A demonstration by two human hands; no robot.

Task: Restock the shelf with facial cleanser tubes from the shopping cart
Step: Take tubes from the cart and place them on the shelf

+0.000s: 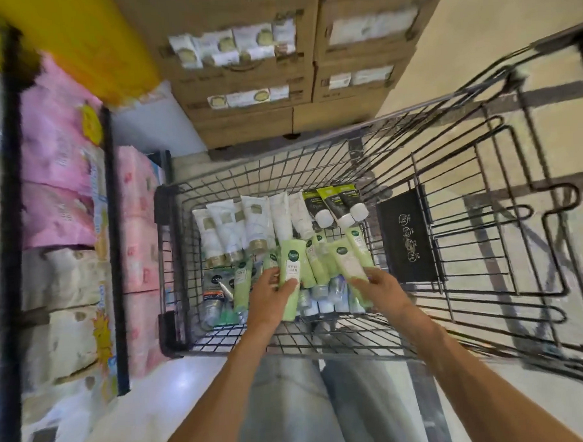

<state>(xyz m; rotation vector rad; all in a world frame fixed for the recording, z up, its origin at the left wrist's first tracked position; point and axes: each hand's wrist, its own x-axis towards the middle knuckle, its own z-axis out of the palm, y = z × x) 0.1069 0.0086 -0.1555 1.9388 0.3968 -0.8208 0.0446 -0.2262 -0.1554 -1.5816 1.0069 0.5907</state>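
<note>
The wire shopping cart (415, 167) stands in front of me and holds several cleanser tubes. White tubes with gold caps (228, 231) lie at the far left, black-and-green tubes with white caps (333, 205) at the far right, light green tubes (319, 263) in the middle. My left hand (270, 298) grips a light green tube (291, 271) inside the cart. My right hand (381, 288) holds a second light green tube (348, 263) by its lower end.
A black shelf frame (114, 250) on the left carries pink and white tissue packs (58, 185). Stacked cardboard boxes (242, 88) stand beyond the cart. A black child-seat flap (407, 238) hangs inside the cart on the right. Pale floor lies to the right.
</note>
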